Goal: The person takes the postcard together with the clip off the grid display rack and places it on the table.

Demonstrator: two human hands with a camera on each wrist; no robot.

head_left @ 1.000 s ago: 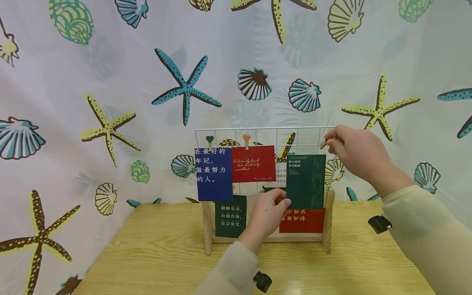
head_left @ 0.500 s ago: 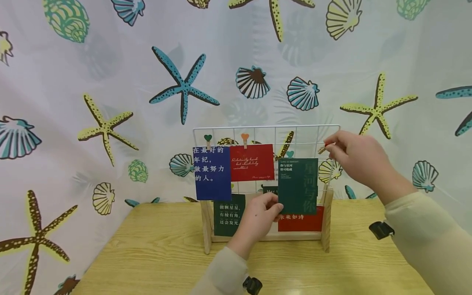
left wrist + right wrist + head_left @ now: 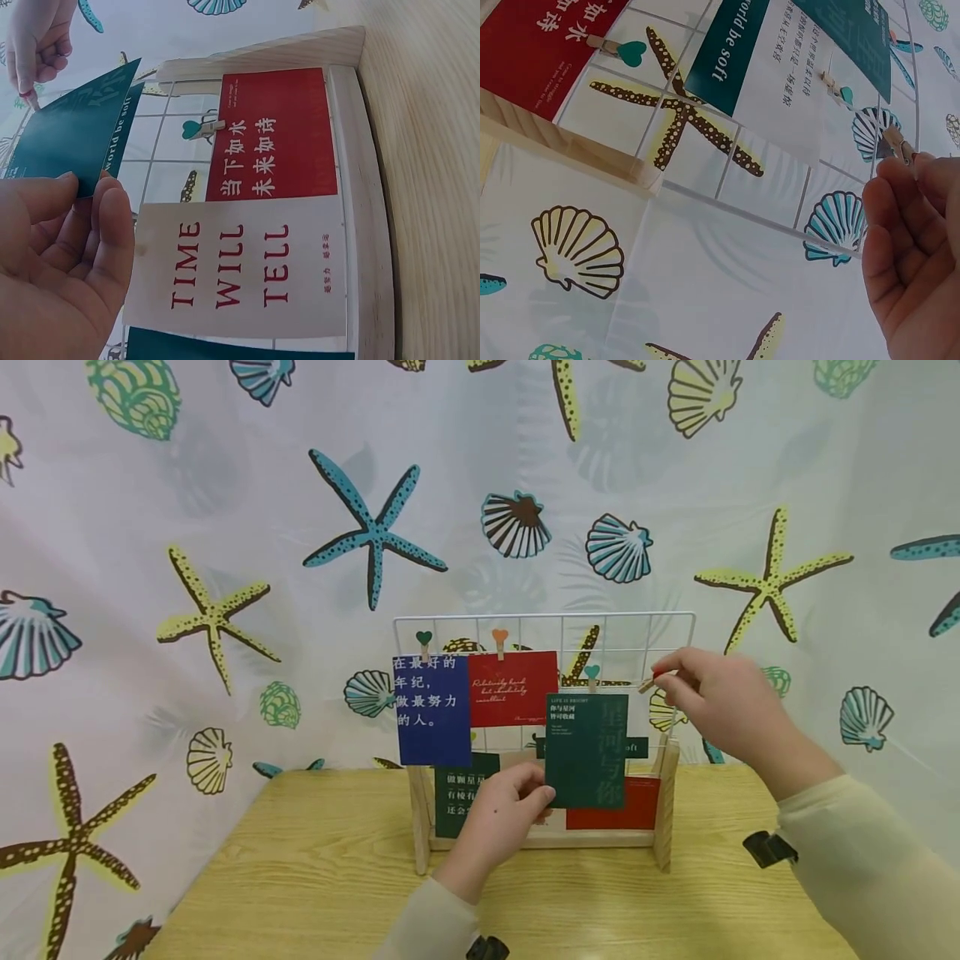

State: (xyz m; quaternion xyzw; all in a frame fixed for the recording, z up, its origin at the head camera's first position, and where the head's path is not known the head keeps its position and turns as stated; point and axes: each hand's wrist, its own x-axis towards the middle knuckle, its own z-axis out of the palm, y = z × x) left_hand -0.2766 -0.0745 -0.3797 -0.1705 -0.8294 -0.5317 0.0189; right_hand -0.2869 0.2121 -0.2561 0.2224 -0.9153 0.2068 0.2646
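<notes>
My left hand [image 3: 498, 814] pinches a dark green card [image 3: 583, 756] by its lower left edge, holding it upright in front of the wire grid rack. The left wrist view shows the same green card [image 3: 71, 127] between thumb and fingers. To the right, my right hand [image 3: 723, 718] pinches a small wooden clothespin [image 3: 647, 685] with a red bit at the fingertips. Up close in the right wrist view, that wooden clothespin [image 3: 897, 144] sits between thumb and index finger. Behind the held card, a teal heart clothespin [image 3: 592, 673] clips a white card, mostly hidden.
The grid stands on a wooden base [image 3: 664, 835] on the wood-grain table [image 3: 315, 877]. Clipped to it are a blue card [image 3: 433, 739], a red card [image 3: 517, 689], a lower green card [image 3: 467, 777] and a lower red card [image 3: 641, 806]. A shell-patterned cloth [image 3: 480, 460] hangs behind.
The green card and left hand have moved left and slightly down, uncovering the teal heart clothespin. My right hand has lowered a little, still pinching its clothespin.
</notes>
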